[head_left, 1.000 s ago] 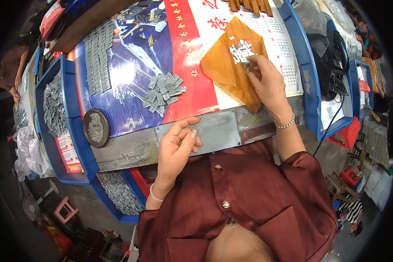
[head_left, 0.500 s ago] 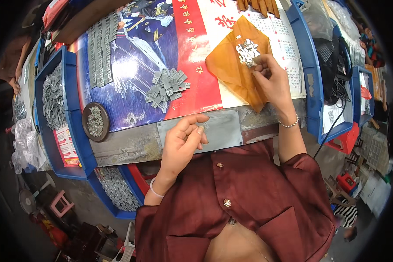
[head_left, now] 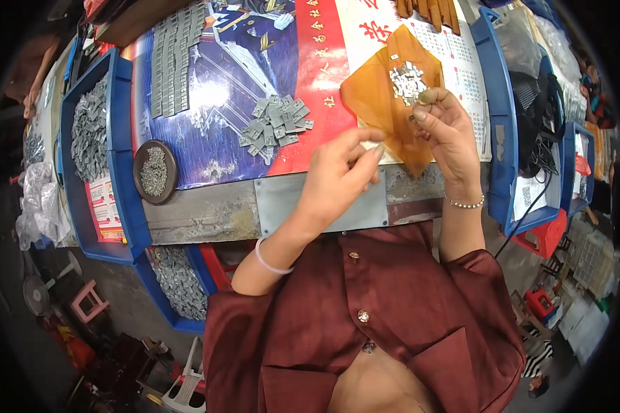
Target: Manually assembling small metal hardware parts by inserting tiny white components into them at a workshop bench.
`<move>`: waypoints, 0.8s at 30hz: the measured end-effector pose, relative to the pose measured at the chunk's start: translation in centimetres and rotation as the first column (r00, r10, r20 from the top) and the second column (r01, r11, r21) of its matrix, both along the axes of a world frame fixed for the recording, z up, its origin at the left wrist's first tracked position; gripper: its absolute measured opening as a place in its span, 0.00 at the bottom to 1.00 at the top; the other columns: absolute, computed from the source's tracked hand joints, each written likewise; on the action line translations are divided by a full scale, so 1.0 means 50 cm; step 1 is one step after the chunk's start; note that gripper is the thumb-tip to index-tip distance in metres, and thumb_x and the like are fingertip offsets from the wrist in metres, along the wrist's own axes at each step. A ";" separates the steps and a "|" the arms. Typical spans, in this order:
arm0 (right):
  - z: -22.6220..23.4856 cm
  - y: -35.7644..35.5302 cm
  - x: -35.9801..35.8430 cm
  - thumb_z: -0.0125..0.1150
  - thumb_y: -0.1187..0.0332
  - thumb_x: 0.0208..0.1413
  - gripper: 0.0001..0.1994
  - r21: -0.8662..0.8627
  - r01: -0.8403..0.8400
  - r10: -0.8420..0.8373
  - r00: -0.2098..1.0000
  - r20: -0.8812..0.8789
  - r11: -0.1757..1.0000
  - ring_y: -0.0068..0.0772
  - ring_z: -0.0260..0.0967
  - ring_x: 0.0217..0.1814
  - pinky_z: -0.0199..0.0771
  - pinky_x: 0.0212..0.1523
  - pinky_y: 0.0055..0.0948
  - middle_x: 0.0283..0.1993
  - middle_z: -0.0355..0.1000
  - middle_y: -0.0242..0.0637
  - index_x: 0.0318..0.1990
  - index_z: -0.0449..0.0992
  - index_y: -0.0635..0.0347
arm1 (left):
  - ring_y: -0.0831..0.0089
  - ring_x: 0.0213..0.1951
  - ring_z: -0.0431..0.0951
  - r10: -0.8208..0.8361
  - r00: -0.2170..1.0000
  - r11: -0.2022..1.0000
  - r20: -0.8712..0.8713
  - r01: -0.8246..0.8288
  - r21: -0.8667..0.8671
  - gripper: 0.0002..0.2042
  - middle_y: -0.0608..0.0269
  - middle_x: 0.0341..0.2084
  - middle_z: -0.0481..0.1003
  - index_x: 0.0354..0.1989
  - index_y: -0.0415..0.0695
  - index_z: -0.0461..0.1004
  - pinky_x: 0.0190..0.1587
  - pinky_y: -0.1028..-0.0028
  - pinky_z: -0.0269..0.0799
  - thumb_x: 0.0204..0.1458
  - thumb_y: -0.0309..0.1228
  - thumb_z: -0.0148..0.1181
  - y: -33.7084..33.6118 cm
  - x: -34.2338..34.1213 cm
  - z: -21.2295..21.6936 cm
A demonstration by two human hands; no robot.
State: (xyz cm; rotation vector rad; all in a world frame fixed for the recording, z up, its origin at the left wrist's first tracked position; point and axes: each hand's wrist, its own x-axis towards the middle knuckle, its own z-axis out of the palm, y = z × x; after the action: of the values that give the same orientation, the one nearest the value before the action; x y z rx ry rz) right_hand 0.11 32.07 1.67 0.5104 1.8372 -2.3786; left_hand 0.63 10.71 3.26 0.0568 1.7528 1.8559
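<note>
My left hand is raised over the front edge of the bench, its thumb and fingers curled together. Something pale shows at its fingertips, too small to name. My right hand pinches a tiny dark piece, whose kind I cannot make out, just in front of a heap of small white pieces. That heap lies on a sheet of translucent orange paper. Left of the paper is a loose pile of small grey square plates. A grey metal plate is fixed at the bench edge below my left hand.
Rows of grey plates lie at the far left of the poster. A round brown dish holds tiny metal parts. Blue bins with grey parts stand on the left; another blue bin with bags and cables stands on the right.
My left hand has moved right and farther forward, close to the orange paper. My right hand has drawn back slightly from the white heap, a tiny dark piece now showing at its fingertips.
</note>
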 end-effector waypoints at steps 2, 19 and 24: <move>0.006 -0.018 0.006 0.61 0.79 0.53 0.13 -0.107 -0.034 0.032 0.999 -0.021 0.994 0.19 0.69 0.32 0.71 0.33 0.19 0.33 0.72 0.32 0.45 0.67 0.62 | 0.82 0.21 0.74 0.013 0.998 1.000 -0.058 -0.012 0.009 0.12 0.65 0.19 0.75 0.43 0.33 0.72 0.23 0.80 0.69 0.56 0.29 0.54 0.027 -0.020 -0.009; -0.001 -0.013 0.016 0.60 0.79 0.53 0.13 -0.173 0.063 -0.079 0.993 -0.085 0.983 0.21 0.70 0.37 0.71 0.37 0.18 0.35 0.71 0.34 0.44 0.66 0.63 | 0.87 0.17 0.67 0.010 0.999 1.000 0.039 -0.010 0.002 0.07 0.70 0.14 0.71 0.34 0.34 0.73 0.20 0.82 0.61 0.54 0.27 0.56 0.098 -0.040 -0.006; -0.002 0.001 0.000 0.59 0.77 0.53 0.11 -0.006 0.166 -0.165 0.977 -0.135 0.986 0.19 0.69 0.38 0.71 0.39 0.18 0.36 0.71 0.32 0.43 0.68 0.64 | 0.87 0.17 0.66 0.000 0.999 1.000 0.037 0.000 -0.002 0.07 0.71 0.14 0.70 0.34 0.35 0.73 0.20 0.83 0.60 0.55 0.27 0.56 0.102 -0.042 -0.012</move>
State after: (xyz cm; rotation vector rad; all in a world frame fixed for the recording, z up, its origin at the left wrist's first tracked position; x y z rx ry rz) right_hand 0.10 32.14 1.57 0.5350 1.9268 -2.5756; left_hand -1.49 15.80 2.65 0.0211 1.7295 1.8435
